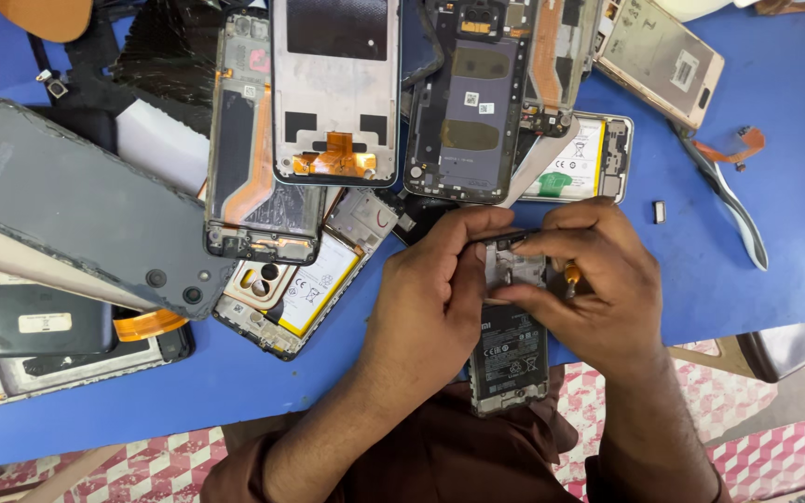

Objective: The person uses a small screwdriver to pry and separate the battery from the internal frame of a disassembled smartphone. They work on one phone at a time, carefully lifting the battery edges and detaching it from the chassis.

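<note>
Low in the centre of the frame, both hands close on an opened smartphone with its back cover off (507,359), a slim rectangular body showing a matte black battery in its lower part and a pale grey metal plate above. The phone juts over the near edge of the blue table (775,186), its lower end above the person's dark brown clothing. The left hand (430,303) wraps the phone's left side, thumb pressed across the top. The right hand (593,284) grips the upper right side, fingers curled tight, and also pinches a small tool with an orange handle (570,277), mostly hidden.

Across the upper half lies a jumble of stripped phones. A white plastic phone frame with a copper-orange flex ribbon (334,93) sits top centre, beside a dark frame with a grey-purple panel (470,112). At left lies a smooth dark grey back cover with camera holes (76,210). Left of the hands is an opened phone with a white and yellow battery (305,289). At upper right rests a beige metal phone chassis (659,61), with curved metal tweezers (729,200) and a tiny grey metal part (660,211) below it.
</note>
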